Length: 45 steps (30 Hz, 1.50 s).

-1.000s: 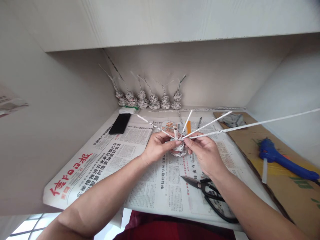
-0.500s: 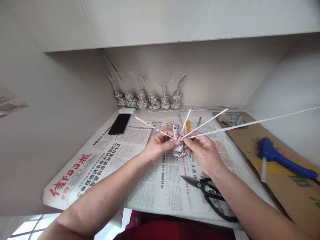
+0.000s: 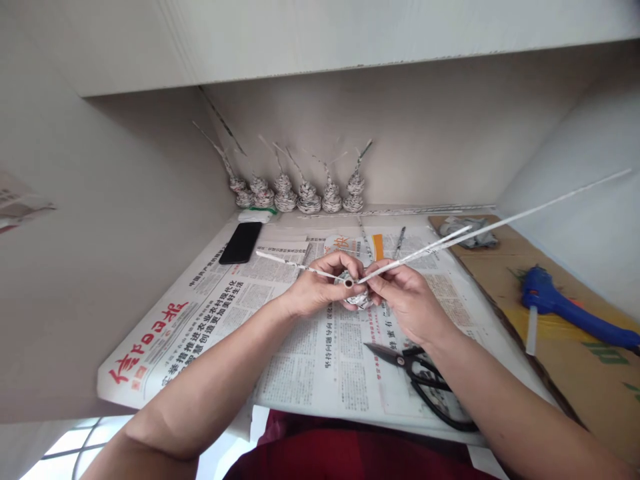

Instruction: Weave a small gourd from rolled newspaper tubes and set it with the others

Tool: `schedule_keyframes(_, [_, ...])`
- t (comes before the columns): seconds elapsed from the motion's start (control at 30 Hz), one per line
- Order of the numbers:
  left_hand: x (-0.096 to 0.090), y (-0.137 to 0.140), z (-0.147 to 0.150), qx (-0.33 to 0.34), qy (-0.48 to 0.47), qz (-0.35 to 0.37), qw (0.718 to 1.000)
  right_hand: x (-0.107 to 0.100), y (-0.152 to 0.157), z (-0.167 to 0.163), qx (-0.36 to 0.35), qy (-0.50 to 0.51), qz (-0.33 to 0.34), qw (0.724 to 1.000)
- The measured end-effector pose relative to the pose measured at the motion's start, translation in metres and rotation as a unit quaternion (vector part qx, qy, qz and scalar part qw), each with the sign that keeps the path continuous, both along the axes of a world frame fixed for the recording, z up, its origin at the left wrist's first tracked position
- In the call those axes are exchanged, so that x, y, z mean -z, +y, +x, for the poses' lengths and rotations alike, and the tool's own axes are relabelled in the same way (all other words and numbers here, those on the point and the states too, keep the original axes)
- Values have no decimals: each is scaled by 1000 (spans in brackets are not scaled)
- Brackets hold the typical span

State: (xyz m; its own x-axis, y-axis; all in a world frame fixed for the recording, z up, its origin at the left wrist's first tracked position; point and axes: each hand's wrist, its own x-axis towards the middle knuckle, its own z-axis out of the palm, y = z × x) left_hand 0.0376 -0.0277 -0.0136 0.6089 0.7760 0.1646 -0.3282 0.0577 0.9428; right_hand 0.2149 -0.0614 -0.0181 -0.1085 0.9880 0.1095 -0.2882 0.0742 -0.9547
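My left hand point(image 3: 323, 285) is closed around a small woven newspaper gourd point(image 3: 359, 300), whose lower part shows under the fingers. One open tube end point(image 3: 349, 284) points up toward me by the left thumb. From the piece a paper strip point(image 3: 285, 261) sticks out to the left. Between thumb and fingers, my right hand point(image 3: 400, 290) pinches long rolled paper strips point(image 3: 425, 252) at the gourd's right side; they reach far up to the right. Fingers hide much of the weave. Black-handled scissors point(image 3: 415, 373) lie just below the right hand.
Several finished newspaper gourds point(image 3: 309, 198) line the back wall. A black phone point(image 3: 241, 243) lies left on the newspaper point(image 3: 295, 353). On cardboard point(image 3: 565, 360) at right rest a blue glue gun point(image 3: 565, 303) and a crumpled grey cloth point(image 3: 470, 232). A shelf panel point(image 3: 350, 40) overhangs.
The gourd has tipped toward me, so its tube now shows its opening. Strips that were fanned out now lie close together to the right in my right hand.
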Motion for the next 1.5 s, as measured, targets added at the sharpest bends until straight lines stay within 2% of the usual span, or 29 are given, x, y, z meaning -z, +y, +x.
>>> schedule_keyframes(0.27, [2,0,1,-44,22,-25,998,0,3,5,26,-11,-14,999])
schedule_keyframes(0.57, [1,1,0,-38,29,-22,999,2,3,6,2,-20,-17,1000])
schedule_keyframes(0.83, [0,-2,-1,-34,30,-27,999,1,0,1,4,-10,0,1000])
schedule_keyframes(1.17, [-2,-2,-2,-32,40,-11,999,2,-3,-2,24,-23,-10,999])
schedule_keyframes(1.5, [-1,0,-2,-45,12,-29,998,-4,0,3,-10,-42,38,998])
